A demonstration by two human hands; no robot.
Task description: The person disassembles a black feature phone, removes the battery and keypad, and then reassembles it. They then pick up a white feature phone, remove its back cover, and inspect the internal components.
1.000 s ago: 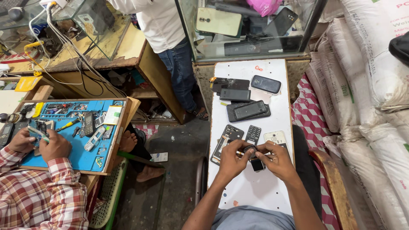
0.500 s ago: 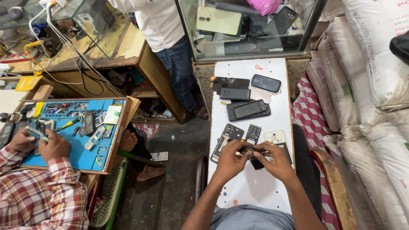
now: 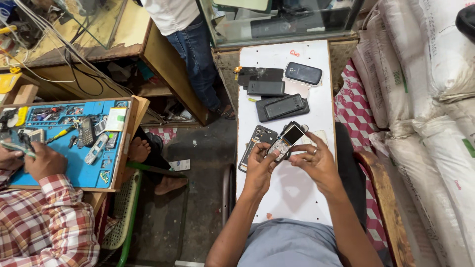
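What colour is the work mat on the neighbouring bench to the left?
Bright blue work mat, strewn with phone parts and tools; the head view shows it.

The white board (image 3: 292,193) is the anchor here. At its far end there's a dark blue phone (image 3: 303,73) and a few black phones (image 3: 282,106). Off to its left, a blue repair mat (image 3: 74,148) covered in small tools. White sacks (image 3: 430,99) are stacked on its right, and a glass cabinet (image 3: 282,20) sits beyond it.
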